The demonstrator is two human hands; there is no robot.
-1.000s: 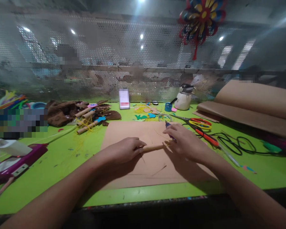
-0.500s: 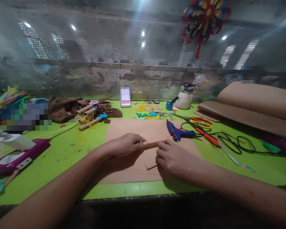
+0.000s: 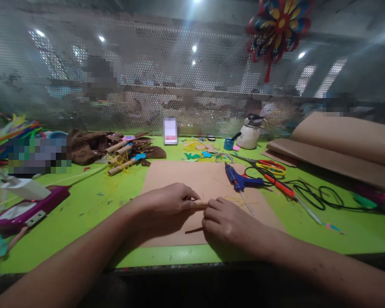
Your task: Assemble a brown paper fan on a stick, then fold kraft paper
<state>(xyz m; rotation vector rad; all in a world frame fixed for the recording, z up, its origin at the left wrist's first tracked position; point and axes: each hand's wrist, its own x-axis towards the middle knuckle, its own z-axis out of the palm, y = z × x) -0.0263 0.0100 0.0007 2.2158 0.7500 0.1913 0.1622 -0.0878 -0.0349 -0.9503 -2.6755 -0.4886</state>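
Observation:
Between my two hands lies a narrow roll of brown paper (image 3: pixel 200 203), just over the large sheet of brown paper (image 3: pixel 170 173). My left hand (image 3: pixel 170 199) grips the roll's left end between thumb and fingers. The fingers of my right hand (image 3: pixel 223 220) curl around its right end. A thin dark edge or strip (image 3: pixel 194 231) shows beside the right hand's lower fingers; what it belongs to is hidden. Beyond the right hand, a blue glue gun (image 3: pixel 239 177) lies on the sheet, its clear glue stick (image 3: pixel 246 202) pointing toward me.
Scissors (image 3: pixel 271 167), an orange-handled tool (image 3: pixel 282 187) and black cable lie right. Large folded brown paper (image 3: pixel 340 147) is at far right. Paper rolls (image 3: pixel 122 164) with yellow strands, a purple power strip (image 3: pixel 45 205) stand left. A phone (image 3: pixel 170 130) and white jug (image 3: pixel 249 132) are behind.
Both hands have drawn a little toward me with the paper roll, and the right has shifted left. Less of the roll shows between them. The glue stick is now uncovered.

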